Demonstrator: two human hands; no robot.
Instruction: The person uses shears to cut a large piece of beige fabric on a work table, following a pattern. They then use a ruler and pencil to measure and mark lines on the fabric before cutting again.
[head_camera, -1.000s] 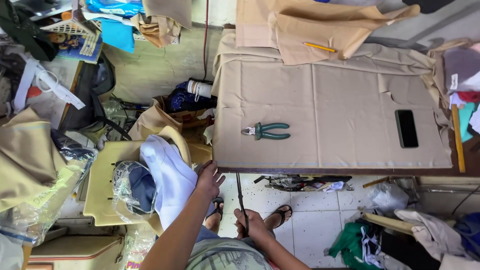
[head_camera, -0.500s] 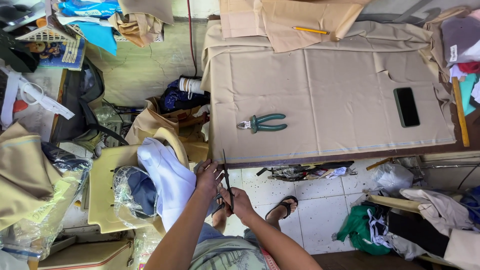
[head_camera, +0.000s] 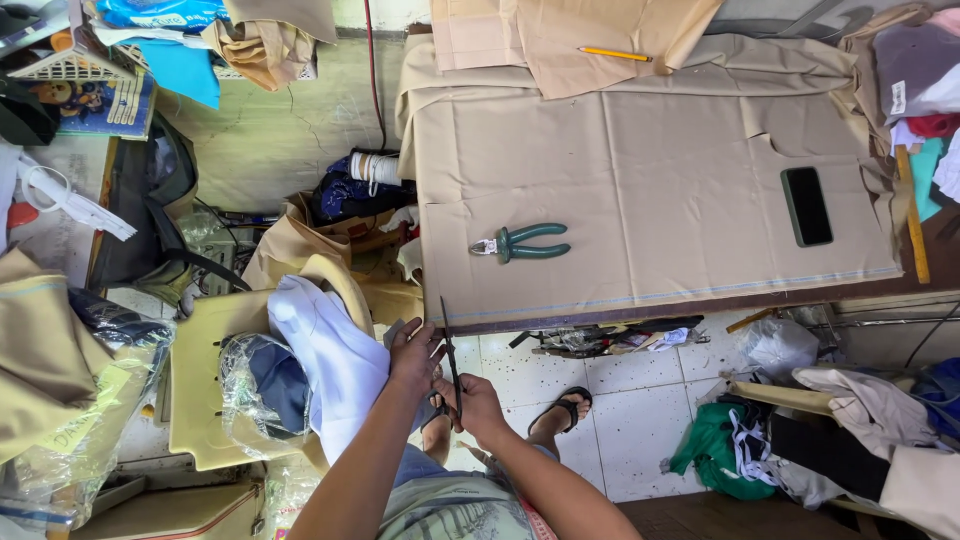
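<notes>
Both hands' fingers (head_camera: 425, 352) closed on thin dark rod (head_camera: 450, 350); rod vertical, tip toward table (head_camera: 640, 305).

Matt beige cloth (head_camera: 690, 190), green plastic-handled metal pliers (head_camera: 522, 243), glossy phone (head_camera: 806, 206)

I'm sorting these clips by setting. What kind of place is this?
Probably a small tailoring or sewing workshop: tan cloth spread over a table, fabric piles around, and scissors in the person's hands.
</notes>
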